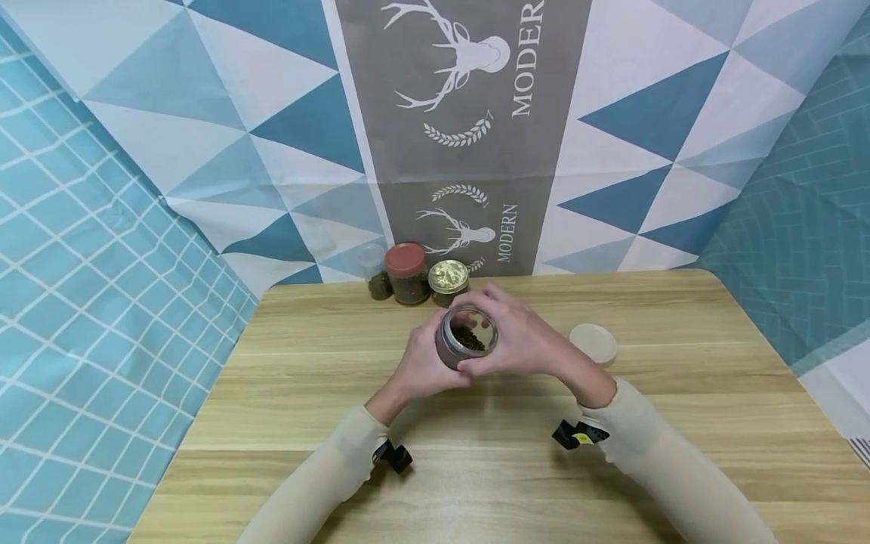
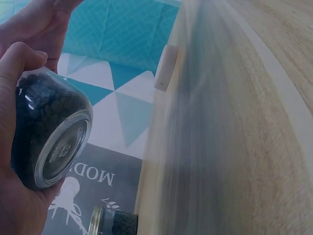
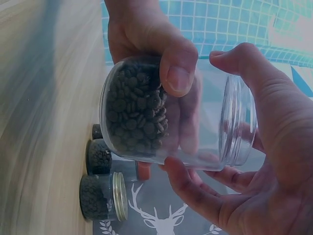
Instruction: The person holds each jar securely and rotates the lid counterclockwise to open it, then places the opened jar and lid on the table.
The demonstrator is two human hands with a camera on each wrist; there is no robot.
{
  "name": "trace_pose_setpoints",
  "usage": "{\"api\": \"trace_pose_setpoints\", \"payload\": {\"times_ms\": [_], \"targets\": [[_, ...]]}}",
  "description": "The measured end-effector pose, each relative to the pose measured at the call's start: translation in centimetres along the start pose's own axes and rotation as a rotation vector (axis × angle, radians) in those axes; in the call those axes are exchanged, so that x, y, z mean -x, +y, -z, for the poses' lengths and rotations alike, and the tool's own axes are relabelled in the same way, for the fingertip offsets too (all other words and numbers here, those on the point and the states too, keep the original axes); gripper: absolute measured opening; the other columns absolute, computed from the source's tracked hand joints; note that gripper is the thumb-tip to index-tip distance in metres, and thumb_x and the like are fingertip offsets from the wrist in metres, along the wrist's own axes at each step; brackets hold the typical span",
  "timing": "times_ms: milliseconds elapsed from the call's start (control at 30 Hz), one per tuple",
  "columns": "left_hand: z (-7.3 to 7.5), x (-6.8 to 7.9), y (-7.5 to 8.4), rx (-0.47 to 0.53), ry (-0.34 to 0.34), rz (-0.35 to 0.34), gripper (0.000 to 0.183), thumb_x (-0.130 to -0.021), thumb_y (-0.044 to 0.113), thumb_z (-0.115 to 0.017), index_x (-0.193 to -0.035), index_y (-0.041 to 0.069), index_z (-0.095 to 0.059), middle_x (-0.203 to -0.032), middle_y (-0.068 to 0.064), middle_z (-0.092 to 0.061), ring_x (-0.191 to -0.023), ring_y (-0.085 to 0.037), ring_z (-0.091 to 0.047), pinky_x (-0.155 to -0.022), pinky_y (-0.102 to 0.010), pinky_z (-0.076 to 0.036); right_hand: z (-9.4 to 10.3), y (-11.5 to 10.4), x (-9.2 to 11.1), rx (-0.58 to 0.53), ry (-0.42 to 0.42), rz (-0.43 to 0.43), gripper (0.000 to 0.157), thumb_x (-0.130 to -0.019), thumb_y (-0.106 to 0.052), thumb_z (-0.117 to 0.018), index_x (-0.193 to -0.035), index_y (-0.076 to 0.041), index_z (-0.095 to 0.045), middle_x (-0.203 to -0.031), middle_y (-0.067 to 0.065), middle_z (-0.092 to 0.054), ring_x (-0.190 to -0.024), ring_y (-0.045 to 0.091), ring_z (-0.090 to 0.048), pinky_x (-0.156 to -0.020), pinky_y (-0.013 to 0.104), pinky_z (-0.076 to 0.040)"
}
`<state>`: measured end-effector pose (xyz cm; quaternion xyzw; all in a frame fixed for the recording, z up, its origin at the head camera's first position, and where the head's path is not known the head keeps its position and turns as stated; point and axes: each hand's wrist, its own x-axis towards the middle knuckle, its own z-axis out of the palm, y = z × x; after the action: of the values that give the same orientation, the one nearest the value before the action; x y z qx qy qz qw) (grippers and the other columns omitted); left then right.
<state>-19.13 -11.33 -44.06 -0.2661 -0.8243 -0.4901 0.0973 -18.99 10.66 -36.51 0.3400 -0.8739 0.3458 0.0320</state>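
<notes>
So the left hand (image 1: 430, 361) is wrapped round the body of the clear jar (image 3: 206, 117), and the right hand (image 1: 514, 334) curls its fingers round the neck. The jar is up off the wood-grain table (image 1: 489, 476), uncovered, with dark pellets (image 3: 132, 110) partway up inside. From it, the off-white lid (image 1: 593, 344) lies at 3 o'clock, the gold-lidded jar (image 1: 448, 278) at 11. I'd call this step holding the opened jar; next move, imo, calls for keeping its mouth up, or pellets could spill.
</notes>
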Motion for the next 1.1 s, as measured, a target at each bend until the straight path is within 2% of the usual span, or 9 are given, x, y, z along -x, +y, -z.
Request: {"api": "trace_pose_setpoints", "payload": {"times_ms": [333, 500, 700, 933, 1100], "targets": [[0.2, 0.1, -0.3, 0.004, -0.023, 0.015, 0.087, -0.064, 0.012, -0.093, -0.146, 0.002, -0.063, -0.133, -0.018, -0.081, -0.12, -0.032, -0.077, -0.108, -0.034, -0.061, -0.4, -0.2, 0.0, 0.007, 0.017, -0.028, 0.088, -0.07, -0.041, -0.099, -0.15, -0.022, -0.067, -0.137, 0.011, -0.067, -0.121, 0.032, -0.069, -0.103, 0.059, -0.061], [0.3, 0.1, -0.4, -0.027, -0.031, 0.028, 0.089, -0.063, 0.015, -0.093, -0.146, 0.002, -0.063, -0.131, -0.018, -0.08, -0.118, -0.031, -0.077, -0.106, -0.037, -0.062, -0.6, -0.1, 0.0, 0.007, 0.023, -0.034, 0.09, -0.069, -0.039, -0.1, -0.151, -0.02, -0.067, -0.14, 0.013, -0.067, -0.122, 0.034, -0.07, -0.103, 0.061, -0.061], [0.4, 0.0, -0.4, -0.034, -0.043, 0.044, 0.092, -0.063, 0.017, -0.094, -0.149, 0.002, -0.061, -0.134, -0.018, -0.079, -0.12, -0.031, -0.076, -0.108, -0.041, -0.062, -0.7, -0.1, -0.1, 0.007, 0.036, -0.03, 0.089, -0.069, -0.039, -0.1, -0.15, -0.019, -0.068, -0.137, 0.014, -0.068, -0.119, 0.035, -0.071, -0.099, 0.057, -0.062], [0.8, 0.0, -0.7, 0.013, -0.02, 0.009, 0.102, -0.066, 0.015, -0.1, -0.156, 0.0, -0.055, -0.146, -0.021, -0.075, -0.133, -0.036, -0.073, -0.118, -0.041, -0.058, -0.6, 0.0, -0.2, 0.005, 0.065, -0.031, 0.085, -0.071, -0.04, -0.099, -0.148, -0.02, -0.069, -0.132, 0.012, -0.069, -0.106, 0.03, -0.068, -0.085, 0.043, -0.058], [1.0, -0.1, -1.0, 0.02, -0.023, -0.022, 0.104, -0.067, 0.016, -0.102, -0.158, 0.002, -0.054, -0.146, -0.02, -0.075, -0.133, -0.035, -0.073, -0.117, -0.039, -0.058, -0.3, 0.1, -0.1, 0.004, 0.085, -0.035, 0.085, -0.072, -0.038, -0.1, -0.148, -0.021, -0.068, -0.134, 0.012, -0.067, -0.112, 0.034, -0.071, -0.091, 0.05, -0.063]]}}
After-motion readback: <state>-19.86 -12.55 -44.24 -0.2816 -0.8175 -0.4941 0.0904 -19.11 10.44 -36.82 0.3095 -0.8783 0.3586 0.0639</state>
